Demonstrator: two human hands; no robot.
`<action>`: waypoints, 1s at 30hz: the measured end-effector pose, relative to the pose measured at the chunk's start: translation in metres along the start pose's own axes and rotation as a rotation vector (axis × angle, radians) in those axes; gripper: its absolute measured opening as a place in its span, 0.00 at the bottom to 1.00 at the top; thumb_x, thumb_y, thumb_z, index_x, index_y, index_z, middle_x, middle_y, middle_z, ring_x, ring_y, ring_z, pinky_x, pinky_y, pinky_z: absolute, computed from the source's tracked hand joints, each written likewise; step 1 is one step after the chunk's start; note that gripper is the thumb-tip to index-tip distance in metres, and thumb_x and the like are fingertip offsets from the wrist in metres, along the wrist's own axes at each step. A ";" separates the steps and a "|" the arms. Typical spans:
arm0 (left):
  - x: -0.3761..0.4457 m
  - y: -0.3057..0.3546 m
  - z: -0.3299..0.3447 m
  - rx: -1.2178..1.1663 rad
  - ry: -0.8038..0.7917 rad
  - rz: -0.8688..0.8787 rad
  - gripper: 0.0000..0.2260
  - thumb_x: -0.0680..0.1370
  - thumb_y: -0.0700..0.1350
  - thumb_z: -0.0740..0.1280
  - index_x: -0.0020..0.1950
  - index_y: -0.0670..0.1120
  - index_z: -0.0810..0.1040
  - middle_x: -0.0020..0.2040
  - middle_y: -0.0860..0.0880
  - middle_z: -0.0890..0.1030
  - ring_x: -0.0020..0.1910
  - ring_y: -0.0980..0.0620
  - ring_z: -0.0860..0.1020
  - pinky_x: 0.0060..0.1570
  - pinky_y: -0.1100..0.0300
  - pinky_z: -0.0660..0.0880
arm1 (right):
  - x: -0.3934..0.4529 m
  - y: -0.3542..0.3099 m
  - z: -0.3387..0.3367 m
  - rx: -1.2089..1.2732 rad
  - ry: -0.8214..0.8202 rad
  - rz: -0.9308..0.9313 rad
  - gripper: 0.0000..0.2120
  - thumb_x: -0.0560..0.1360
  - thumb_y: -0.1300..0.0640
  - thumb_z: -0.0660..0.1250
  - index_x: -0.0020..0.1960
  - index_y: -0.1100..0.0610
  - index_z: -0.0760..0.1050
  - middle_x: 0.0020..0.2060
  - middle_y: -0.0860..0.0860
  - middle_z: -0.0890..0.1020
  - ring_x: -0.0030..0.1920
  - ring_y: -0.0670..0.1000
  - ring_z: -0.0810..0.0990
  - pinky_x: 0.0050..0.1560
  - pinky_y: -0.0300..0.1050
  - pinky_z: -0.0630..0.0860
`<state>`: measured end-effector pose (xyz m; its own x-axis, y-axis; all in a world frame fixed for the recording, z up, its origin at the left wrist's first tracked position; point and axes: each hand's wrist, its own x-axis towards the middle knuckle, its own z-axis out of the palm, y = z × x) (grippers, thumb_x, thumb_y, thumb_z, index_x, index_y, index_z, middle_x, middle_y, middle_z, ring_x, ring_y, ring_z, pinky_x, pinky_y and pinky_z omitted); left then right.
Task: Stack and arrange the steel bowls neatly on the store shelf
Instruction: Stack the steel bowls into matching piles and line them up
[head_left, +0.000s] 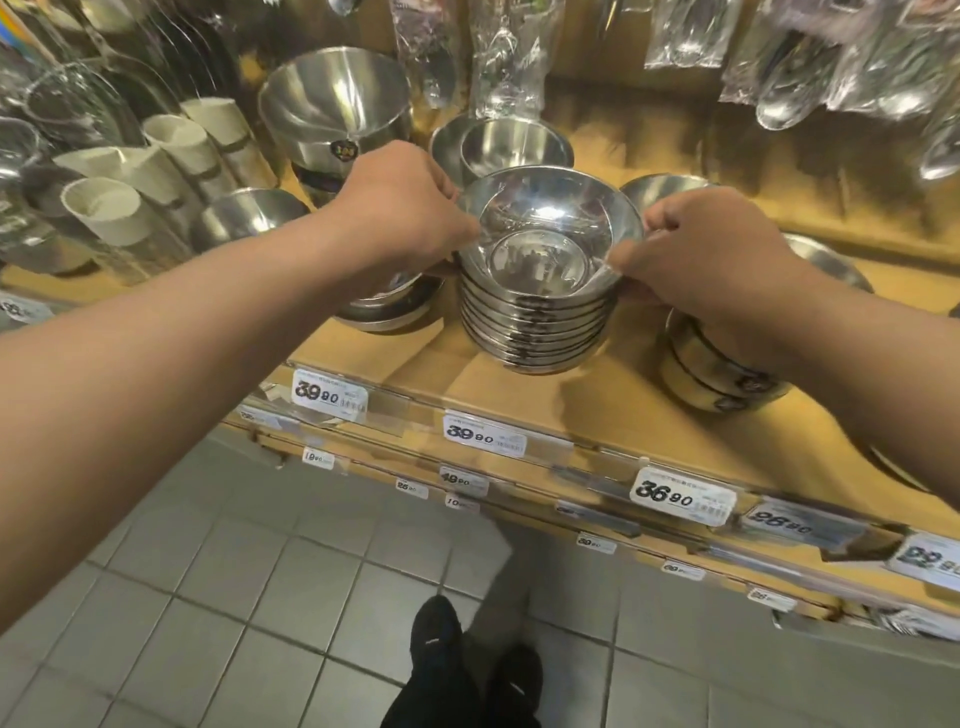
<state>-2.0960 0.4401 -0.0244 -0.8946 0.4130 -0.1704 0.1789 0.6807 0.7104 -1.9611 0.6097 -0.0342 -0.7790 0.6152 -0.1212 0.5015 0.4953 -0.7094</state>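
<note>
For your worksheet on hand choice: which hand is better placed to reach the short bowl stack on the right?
Right. The right hand grips the tall stack directly above the short stack; the left hand holds the opposite rim.

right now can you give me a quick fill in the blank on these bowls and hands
1. Both hands hold the stack of steel bowls by its top ____.
2. The left hand grips the stack's ____ side.
3. The price tag under the right hand reads ____.

Missing: rim; left; 36.90
</note>
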 end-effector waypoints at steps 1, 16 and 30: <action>0.000 -0.001 0.001 0.013 0.003 0.010 0.07 0.75 0.40 0.74 0.48 0.37 0.85 0.47 0.41 0.86 0.39 0.48 0.87 0.39 0.54 0.85 | 0.000 0.000 -0.001 -0.001 -0.004 0.004 0.11 0.75 0.55 0.71 0.45 0.64 0.81 0.31 0.50 0.83 0.28 0.41 0.83 0.45 0.45 0.84; -0.007 -0.007 0.005 -0.074 -0.048 -0.029 0.08 0.77 0.43 0.70 0.46 0.38 0.83 0.46 0.40 0.86 0.43 0.45 0.86 0.45 0.49 0.85 | 0.000 -0.022 -0.003 -0.028 -0.124 0.194 0.12 0.79 0.54 0.65 0.53 0.63 0.78 0.47 0.55 0.84 0.32 0.49 0.85 0.22 0.34 0.76; -0.004 0.011 -0.002 0.059 -0.026 -0.010 0.09 0.77 0.43 0.70 0.51 0.39 0.85 0.45 0.42 0.86 0.42 0.44 0.86 0.47 0.49 0.85 | 0.000 -0.021 -0.002 0.049 -0.073 0.197 0.08 0.74 0.63 0.68 0.50 0.66 0.81 0.41 0.58 0.86 0.36 0.57 0.87 0.46 0.54 0.85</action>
<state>-2.0913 0.4453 -0.0144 -0.8857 0.4210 -0.1957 0.1944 0.7192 0.6671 -1.9709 0.6000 -0.0180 -0.6941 0.6500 -0.3093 0.6289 0.3385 -0.6999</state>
